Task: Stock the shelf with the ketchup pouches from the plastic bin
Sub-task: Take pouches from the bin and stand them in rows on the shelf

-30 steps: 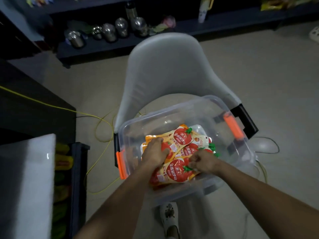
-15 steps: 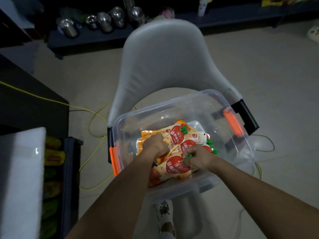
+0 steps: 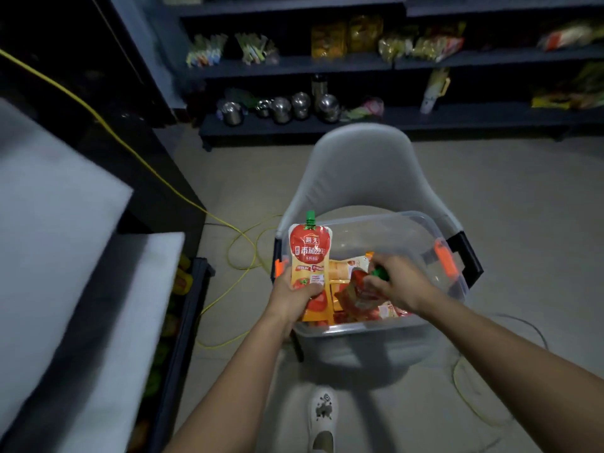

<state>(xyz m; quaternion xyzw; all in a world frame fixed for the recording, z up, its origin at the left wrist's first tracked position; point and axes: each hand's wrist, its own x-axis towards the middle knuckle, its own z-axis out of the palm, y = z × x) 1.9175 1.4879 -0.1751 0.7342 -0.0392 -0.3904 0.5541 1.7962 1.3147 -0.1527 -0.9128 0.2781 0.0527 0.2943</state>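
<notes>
Dim stockroom: dark shelving (image 3: 327, 65) is running along the back wall, carrying packets and a row of steel pots (image 3: 281, 109) on its bottom board. Grey chair (image 3: 362, 168) is sitting in front of me, with the clear plastic bin (image 3: 392, 220) resting on its seat. Orange latch (image 3: 444, 259) is showing at the bin's right end.

My left hand (image 3: 291, 300) is gripping one ketchup pouch (image 3: 310, 250) by its lower half, fingers wrapping the front. That pouch is standing upright, green spout up, hanging over the bin's left edge and rising above the rim.

My right hand (image 3: 402, 286) is reaching inside the bin near its middle and pinching a second pouch (image 3: 358, 291) at the green cap (image 3: 379, 273). That one is tilting, cap end lifting toward the hand, bottom end lying among the others.

Remaining pouches (image 3: 343, 273) are lying flat in a heap on the bin floor, toward the near-left corner, between and under both hands.

Yellow cable (image 3: 242, 238) is looping across the floor left of the chair. White-topped rack (image 3: 65, 223) is filling the left side, yellowish packets sitting low in it, blurred. My shoe (image 3: 323, 413) is showing below the chair's front edge.
</notes>
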